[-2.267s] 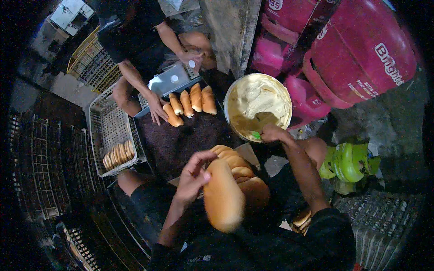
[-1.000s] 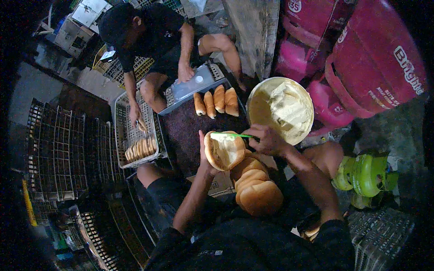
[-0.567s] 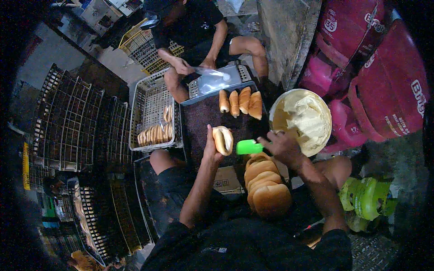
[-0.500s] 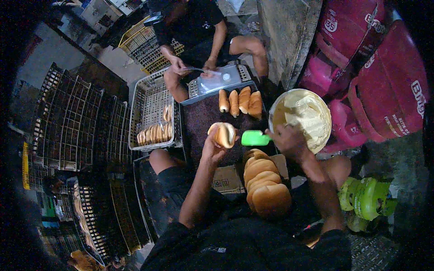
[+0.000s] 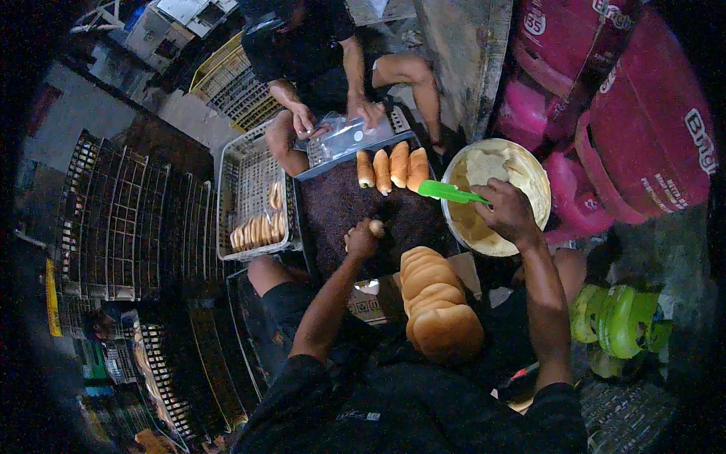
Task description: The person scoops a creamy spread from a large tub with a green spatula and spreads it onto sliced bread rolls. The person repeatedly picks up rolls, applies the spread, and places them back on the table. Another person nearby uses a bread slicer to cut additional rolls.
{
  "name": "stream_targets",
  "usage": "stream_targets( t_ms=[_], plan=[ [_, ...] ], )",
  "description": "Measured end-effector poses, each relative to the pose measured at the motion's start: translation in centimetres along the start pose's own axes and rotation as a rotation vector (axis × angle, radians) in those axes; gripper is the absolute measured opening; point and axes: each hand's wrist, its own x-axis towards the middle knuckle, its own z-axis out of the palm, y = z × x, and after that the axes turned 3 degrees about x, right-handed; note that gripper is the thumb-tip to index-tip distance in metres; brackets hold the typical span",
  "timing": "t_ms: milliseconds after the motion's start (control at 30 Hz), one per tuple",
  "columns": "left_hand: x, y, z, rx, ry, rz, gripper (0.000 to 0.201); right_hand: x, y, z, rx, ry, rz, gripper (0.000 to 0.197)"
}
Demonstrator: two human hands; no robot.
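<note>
My left hand point(image 5: 360, 240) is closed around a bread roll, of which only a pale rounded end point(image 5: 376, 227) shows past the fingers; most of the roll is hidden. It is above the dark, speckled work surface point(image 5: 333, 200). My right hand point(image 5: 505, 212) grips the handle of a bright green spatula point(image 5: 445, 191), whose blade points left past the rim of a round tub point(image 5: 448, 219). Pale yellow cream point(image 5: 535, 185) lies thick in that tub. Several browned rolls point(image 5: 398, 165) lie side by side beyond my left hand. Closer to me, a row of plain buns point(image 5: 431, 284) leans together.
Across from me a person's hands point(image 5: 367, 111) handle clear plastic bags point(image 5: 344, 140) on a grey tray. A white crate point(image 5: 257, 170) with packed rolls stands left, dark stacked crates point(image 5: 110, 204) beyond it. Pink gas cylinders point(image 5: 643, 144) stand right, green ones point(image 5: 616, 321) nearer.
My left hand has turned and lowered, its fingers now wrapped over the split roll. The spatula has swung up and away from me. The person opposite has shifted a hand over the bags.
</note>
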Motion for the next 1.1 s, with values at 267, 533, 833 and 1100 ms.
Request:
stream_targets(
  t_ms=[267, 533, 833, 1100],
  plan=[
    [2.0, 10.4, -7.4, 0.493, -0.685, 0.052, 0.028, -2.4, 1.4, -0.9, 0.027, -0.004, 0.127, 0.024],
    [11.3, -1.4, -7.1, -0.043, -0.178, 0.017, 0.053, -2.4, 2.9, -1.6, 0.059, -0.187, 0.316, 0.027],
    [-12.1, 18.5, -15.3, -0.428, -0.187, 0.571, 0.029, -7.6, 7.2, -4.9, -0.189, -0.098, 0.751, 0.029],
    [-20.5, 17.6, -13.8, -0.075, -0.368, 0.787, 0.049, -7.0, 6.6, 1.0, -0.347, -0.385, 0.799, 0.027]
  ],
)
